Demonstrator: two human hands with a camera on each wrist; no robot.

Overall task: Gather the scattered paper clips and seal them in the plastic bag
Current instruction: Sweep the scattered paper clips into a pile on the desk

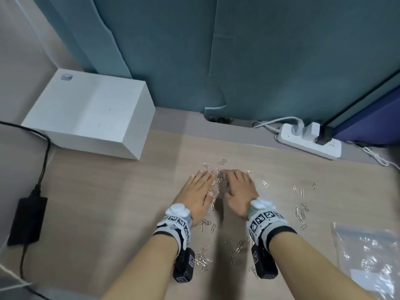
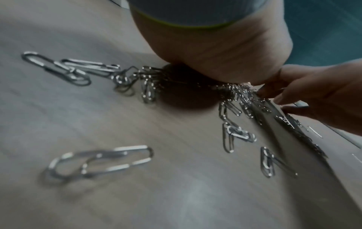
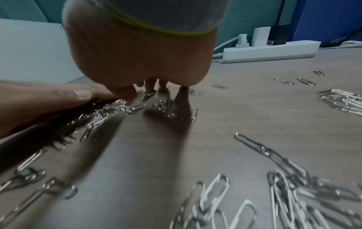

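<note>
Silver paper clips lie scattered over the wooden table [image 1: 108, 191]. My left hand [image 1: 202, 185] and right hand [image 1: 237, 185] lie side by side with straight fingers, palms down on the table. A heap of clips [image 1: 220, 182] is squeezed between them. The left wrist view shows this heap [image 2: 235, 94] between my left palm [image 2: 215, 51] and the right hand's fingers [image 2: 305, 96]. Loose clips [image 1: 300, 213] lie to the right and others [image 1: 203, 259] near my wrists. The clear plastic bag [image 1: 368, 252] lies flat at the table's lower right, with neither hand on it.
A white box [image 1: 91, 113] stands at the back left. A white power strip [image 1: 307, 139] with plugs lies at the back right. A black adapter [image 1: 28, 219] and its cable sit at the left edge. A teal curtain hangs behind the table.
</note>
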